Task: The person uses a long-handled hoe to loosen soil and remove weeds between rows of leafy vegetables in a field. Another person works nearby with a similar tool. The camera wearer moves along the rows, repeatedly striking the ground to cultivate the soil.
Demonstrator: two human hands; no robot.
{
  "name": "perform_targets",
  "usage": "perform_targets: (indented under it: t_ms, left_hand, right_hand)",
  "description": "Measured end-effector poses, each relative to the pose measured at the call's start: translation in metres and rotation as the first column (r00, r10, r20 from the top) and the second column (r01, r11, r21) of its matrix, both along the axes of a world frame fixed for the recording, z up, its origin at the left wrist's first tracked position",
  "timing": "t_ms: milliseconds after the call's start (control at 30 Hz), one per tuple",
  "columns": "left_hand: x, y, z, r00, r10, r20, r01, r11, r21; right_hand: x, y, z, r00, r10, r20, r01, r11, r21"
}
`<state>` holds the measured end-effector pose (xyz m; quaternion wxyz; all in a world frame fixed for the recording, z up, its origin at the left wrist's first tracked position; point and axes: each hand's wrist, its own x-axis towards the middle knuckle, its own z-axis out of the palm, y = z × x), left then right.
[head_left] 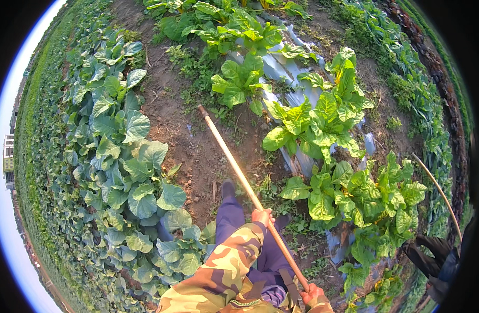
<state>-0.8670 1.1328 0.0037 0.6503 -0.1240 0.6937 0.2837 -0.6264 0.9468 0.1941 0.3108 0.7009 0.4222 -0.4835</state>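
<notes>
My left hand (263, 217) grips the middle of a long wooden tool handle (233, 162). Lower down, near my waist, my right hand (313, 294) is closed around the handle's near end. The shaft slants away to the upper left over bare soil (176, 129). At its far end is a dark metal socket (202, 111); no blade can be made out, so the kind of tool is unclear. Weeds (223, 114) grow close to that end. One dark shoe (228, 189) stands on the soil left of the shaft.
Broad-leaved, blue-green brassica plants (137, 168) line the left side. On the right, yellow-stemmed chard (317, 125) grows through torn plastic mulch film (280, 70). At the far right, another person's dark-trousered leg (431, 250) shows beside a long thin pole (439, 189).
</notes>
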Motion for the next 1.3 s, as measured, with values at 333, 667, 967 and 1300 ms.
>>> perform_targets:
  t_ms: [333, 667, 967, 1300]
  left_hand:
    - [-0.084, 0.102, -0.012, 1.000, 0.006, -0.027, 0.002, 0.964, 0.266]
    - [0.011, -0.007, 0.009, 0.975, -0.167, 0.149, 0.168, 0.986, 0.006]
    - [-0.032, 0.041, -0.017, 0.987, -0.151, 0.061, 0.142, 0.980, 0.138]
    - [0.036, -0.073, 0.003, 0.950, -0.200, 0.239, 0.236, 0.962, -0.133]
  right_hand:
    - [-0.094, 0.086, -0.041, 0.990, -0.117, -0.072, 0.122, 0.991, 0.056]
    - [-0.037, -0.028, 0.024, 0.980, -0.125, 0.154, 0.150, 0.975, -0.165]
    - [-0.072, 0.013, -0.018, 0.983, -0.166, 0.080, 0.173, 0.981, -0.085]
    - [0.002, -0.069, 0.040, 0.976, -0.123, 0.178, 0.167, 0.953, -0.254]
